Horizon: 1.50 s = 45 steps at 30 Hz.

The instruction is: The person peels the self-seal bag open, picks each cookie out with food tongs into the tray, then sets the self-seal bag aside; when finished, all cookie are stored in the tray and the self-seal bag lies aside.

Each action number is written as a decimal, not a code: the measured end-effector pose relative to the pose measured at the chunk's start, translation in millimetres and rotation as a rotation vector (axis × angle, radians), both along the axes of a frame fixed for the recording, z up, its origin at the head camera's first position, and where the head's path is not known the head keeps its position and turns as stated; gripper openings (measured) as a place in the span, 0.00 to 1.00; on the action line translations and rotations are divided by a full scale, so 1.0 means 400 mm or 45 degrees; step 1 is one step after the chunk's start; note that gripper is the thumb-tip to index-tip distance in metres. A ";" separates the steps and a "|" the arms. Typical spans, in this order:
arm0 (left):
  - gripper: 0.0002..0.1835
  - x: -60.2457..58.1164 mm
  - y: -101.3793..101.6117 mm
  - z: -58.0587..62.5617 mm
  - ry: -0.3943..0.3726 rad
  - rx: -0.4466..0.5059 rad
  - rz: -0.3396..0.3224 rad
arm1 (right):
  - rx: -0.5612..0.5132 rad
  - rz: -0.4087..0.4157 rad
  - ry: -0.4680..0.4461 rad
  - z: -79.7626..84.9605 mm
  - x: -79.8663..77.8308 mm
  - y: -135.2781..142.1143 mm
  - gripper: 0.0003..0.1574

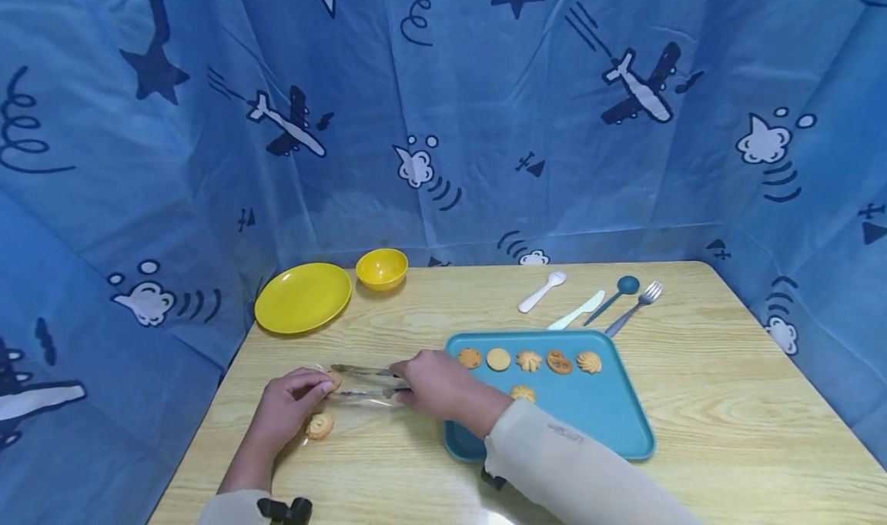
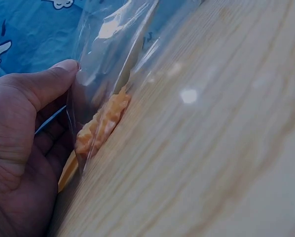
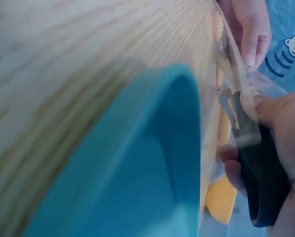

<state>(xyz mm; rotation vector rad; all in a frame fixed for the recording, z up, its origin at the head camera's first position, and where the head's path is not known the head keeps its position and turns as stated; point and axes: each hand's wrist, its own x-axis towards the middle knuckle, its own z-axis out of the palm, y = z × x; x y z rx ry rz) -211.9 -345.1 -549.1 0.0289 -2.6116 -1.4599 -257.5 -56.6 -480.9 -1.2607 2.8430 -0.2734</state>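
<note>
My left hand (image 1: 286,406) pinches the edge of a clear plastic bag (image 2: 103,64) low over the left part of the table. Inside the bag lies a ridged cookie (image 2: 104,124); in the head view a round cookie (image 1: 319,426) shows just below the hand and another cookie (image 1: 336,379) at the fingertips. My right hand (image 1: 438,385) grips metal tongs (image 1: 360,369) by their black handle (image 3: 263,182). The tongs' two arms point left into the bag, their tips close to the cookie at my left fingertips. In the right wrist view, clear plastic overlaps the tongs.
A blue tray (image 1: 575,425) under my right forearm holds several cookies and a pretzel (image 1: 559,362). Behind it lie a white spoon (image 1: 543,292), a pale knife (image 1: 578,309), a dark spoon (image 1: 613,299) and a fork (image 1: 634,308). A yellow plate (image 1: 303,298) and bowl (image 1: 382,269) stand back left.
</note>
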 end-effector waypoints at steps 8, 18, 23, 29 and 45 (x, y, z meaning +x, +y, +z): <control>0.11 0.000 0.006 -0.007 -0.007 -0.012 0.026 | 0.010 -0.047 -0.031 0.018 0.007 0.011 0.15; 0.12 0.000 0.011 0.007 -0.037 -0.042 0.059 | -0.040 -0.048 0.048 0.010 0.022 0.147 0.21; 0.13 0.002 0.013 0.011 -0.066 -0.040 0.061 | -0.091 -0.075 0.002 0.002 0.034 0.219 0.25; 0.12 0.003 0.010 0.010 -0.106 -0.059 0.072 | -0.141 -0.119 -0.042 0.014 0.052 0.276 0.26; 0.12 -0.001 0.002 0.003 -0.108 -0.057 0.075 | -0.134 -0.082 -0.077 0.001 0.047 0.282 0.26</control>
